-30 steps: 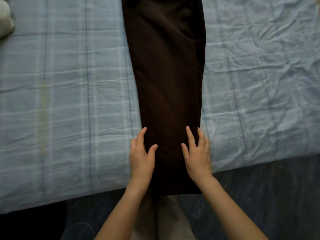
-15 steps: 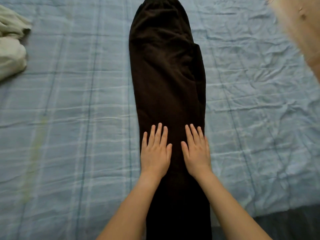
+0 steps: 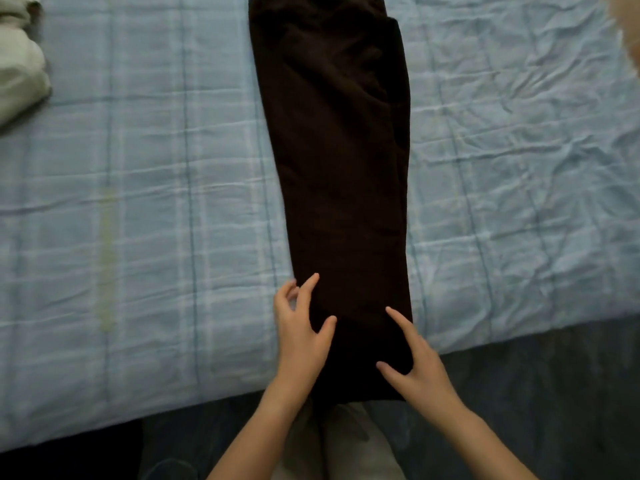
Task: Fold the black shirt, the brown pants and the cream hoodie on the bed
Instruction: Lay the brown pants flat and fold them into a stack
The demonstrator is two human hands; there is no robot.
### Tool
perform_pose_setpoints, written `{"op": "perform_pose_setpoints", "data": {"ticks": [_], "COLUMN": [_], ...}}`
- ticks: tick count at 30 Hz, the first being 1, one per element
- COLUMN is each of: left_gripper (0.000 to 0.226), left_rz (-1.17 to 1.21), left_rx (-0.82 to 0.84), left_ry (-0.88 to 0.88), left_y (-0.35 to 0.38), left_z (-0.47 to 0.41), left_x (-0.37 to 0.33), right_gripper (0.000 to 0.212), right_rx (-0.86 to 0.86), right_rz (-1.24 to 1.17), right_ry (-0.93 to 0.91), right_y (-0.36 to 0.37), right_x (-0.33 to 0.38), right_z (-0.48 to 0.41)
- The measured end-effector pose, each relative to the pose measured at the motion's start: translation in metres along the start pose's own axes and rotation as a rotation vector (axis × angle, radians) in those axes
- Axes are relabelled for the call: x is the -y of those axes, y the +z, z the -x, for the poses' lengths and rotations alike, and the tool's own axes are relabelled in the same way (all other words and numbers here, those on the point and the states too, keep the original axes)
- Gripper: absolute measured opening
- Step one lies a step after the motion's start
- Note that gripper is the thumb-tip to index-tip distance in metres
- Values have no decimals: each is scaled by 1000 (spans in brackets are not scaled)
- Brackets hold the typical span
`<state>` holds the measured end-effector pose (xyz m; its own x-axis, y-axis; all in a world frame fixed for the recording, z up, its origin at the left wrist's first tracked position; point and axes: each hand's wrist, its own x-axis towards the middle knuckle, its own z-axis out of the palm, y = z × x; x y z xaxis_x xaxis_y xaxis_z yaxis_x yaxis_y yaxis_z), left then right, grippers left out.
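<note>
Left hand (image 3: 301,336) is spread loosely on the brown pants (image 3: 339,168) near the hem; for the right hand (image 3: 417,365) a grip can't be told. Legs are probably being pressed flat on the bed (image 3: 138,202).

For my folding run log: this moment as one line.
item: brown pants | state: legs stacked, flat on bed | left hand: touching left edge | right hand: touching right edge

No readable text — no labels, no signs

bed (image 3: 138,202) left: open sheet | far-left: cream hoodie (image 3: 17,64) obstructs
</note>
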<state>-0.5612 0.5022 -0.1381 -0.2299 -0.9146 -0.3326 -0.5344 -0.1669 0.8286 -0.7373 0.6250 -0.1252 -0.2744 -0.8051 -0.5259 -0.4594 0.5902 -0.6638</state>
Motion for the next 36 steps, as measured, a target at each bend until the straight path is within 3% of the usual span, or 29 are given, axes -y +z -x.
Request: {"op": "perform_pose_setpoints", "data": {"ticks": [3,8,11,19,27,31,36], "left_gripper": [84,77,72,70,58,52,55], "left_rz": [147,160,312,542,644,515,346], "left_rx": [89,216,279,172,-24,-116,-119], "left_ry": [-156,-58,-75,-6,60,82,-36], "left_y": [-14,-33,-45,-98,-109,-93,-53], "left_z": [9,25,28,-31,-168,-274,-352], "left_x": [-2,-2,-15,-117,-184,-194,-155], "right_gripper": [83,73,67,63,59,57,59], "right_rx": [-49,-190,-256,-389,-455,-430,-371], "right_rz": [-113,-311,-394,-360,-339,-329,-225], "right_ry": [-32,-38,-29,-192,-395,-365,-258], "right_y": [-1,-13,-28,-94,-162,-180,-155], "right_x": [5,31,53,151,231,246,213], "right_z": [8,20,24,-14,-150,-260,-360]}}
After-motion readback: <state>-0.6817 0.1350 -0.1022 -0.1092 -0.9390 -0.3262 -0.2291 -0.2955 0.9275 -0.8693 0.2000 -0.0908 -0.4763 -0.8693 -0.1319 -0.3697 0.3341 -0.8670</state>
